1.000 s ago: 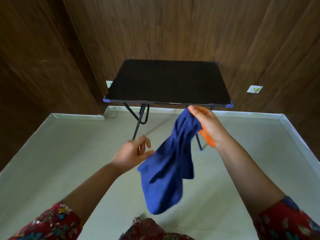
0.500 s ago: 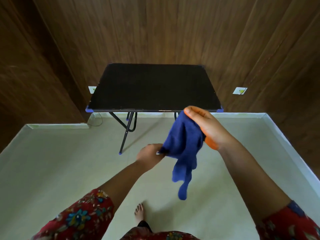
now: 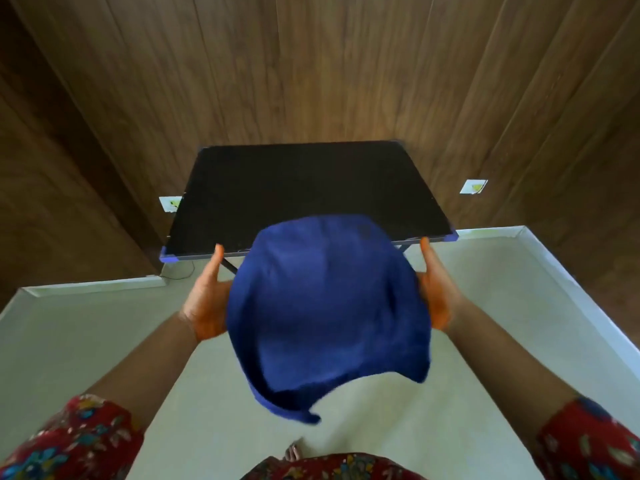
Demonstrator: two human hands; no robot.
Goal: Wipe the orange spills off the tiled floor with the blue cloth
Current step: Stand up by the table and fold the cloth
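Note:
The blue cloth (image 3: 329, 306) is spread wide in the air in front of me, billowing and blurred, well above the pale tiled floor (image 3: 86, 341). My left hand (image 3: 207, 299) holds its left edge and my right hand (image 3: 434, 292) holds its right edge, with the fingers of both hidden behind the fabric. Both palms are stained orange. No orange spill shows on the visible floor; the cloth hides the patch right below it.
A black folding table (image 3: 304, 188) with blue corner caps stands against the wood-panelled wall ahead. White sockets (image 3: 472, 186) sit low on the wall. A white skirting (image 3: 90, 289) edges the floor. My bare toes (image 3: 293, 455) show at the bottom.
The cloth hung bunched from my right hand; my left hand took hold of it and both hands pulled apart, spreading it wide. The view tilted slightly.

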